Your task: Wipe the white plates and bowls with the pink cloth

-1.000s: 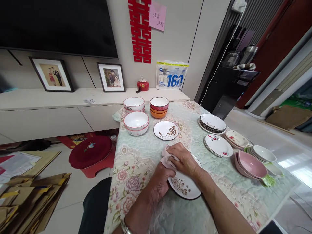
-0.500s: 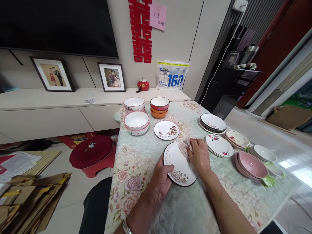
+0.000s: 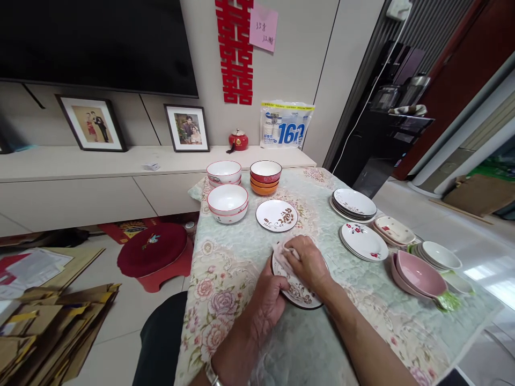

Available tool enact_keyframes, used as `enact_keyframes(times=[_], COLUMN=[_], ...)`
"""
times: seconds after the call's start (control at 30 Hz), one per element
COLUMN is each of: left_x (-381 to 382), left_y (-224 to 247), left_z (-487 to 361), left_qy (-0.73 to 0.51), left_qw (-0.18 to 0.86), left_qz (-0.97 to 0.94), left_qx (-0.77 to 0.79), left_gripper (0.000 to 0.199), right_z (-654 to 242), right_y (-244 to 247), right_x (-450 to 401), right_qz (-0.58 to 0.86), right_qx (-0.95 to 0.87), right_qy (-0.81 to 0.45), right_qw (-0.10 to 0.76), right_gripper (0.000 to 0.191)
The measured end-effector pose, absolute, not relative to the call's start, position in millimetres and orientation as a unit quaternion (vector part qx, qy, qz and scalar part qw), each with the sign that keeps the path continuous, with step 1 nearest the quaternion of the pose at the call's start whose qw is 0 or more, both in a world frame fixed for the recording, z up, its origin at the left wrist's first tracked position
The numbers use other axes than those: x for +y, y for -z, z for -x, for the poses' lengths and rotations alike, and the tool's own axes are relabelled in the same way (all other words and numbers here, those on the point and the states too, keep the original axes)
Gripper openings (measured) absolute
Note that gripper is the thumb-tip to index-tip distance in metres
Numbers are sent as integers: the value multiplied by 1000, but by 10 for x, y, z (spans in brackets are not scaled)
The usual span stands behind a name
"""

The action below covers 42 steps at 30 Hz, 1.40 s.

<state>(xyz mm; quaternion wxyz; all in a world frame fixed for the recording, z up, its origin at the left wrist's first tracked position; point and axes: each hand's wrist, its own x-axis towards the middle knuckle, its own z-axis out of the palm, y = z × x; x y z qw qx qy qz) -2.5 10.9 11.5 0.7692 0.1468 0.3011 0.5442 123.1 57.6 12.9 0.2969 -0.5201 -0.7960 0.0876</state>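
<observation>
A white plate [image 3: 300,292] with a dark rim and brown flowers is tilted slightly above the table in front of me. My left hand [image 3: 267,292] grips its left edge, thumb on top and fingers beneath. Bunched in my right hand [image 3: 308,262] is a pale pink cloth [image 3: 282,258], pressed against the upper left of the plate's face. That hand and forearm hide the plate's right part. Just beyond lies a similar plate [image 3: 273,214] with brown flowers, flat on the tablecloth.
Stacked white bowls [image 3: 228,199] and red and orange bowls [image 3: 265,174] stand at the back. On the right are stacked plates [image 3: 354,202], flowered plates [image 3: 364,241], pink bowls [image 3: 420,273] and small white bowls [image 3: 440,254]. A red stool [image 3: 155,249] stands left of the table.
My right hand has slid the cloth leftward across the plate, from its upper right edge to its upper left. My left hand keeps its hold.
</observation>
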Motion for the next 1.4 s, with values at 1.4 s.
enact_keyframes(times=[1.4], left_x=[153], left_y=[-160], left_z=[74], left_qy=[-581], left_qw=[735], left_qz=[-108], left_qx=[333], left_gripper=[77], right_z=[-1311], right_y=[-255], right_x=[398], right_qz=[621], right_qx=[-772], right_qy=[-23], right_qw=[136], right_gripper=[9])
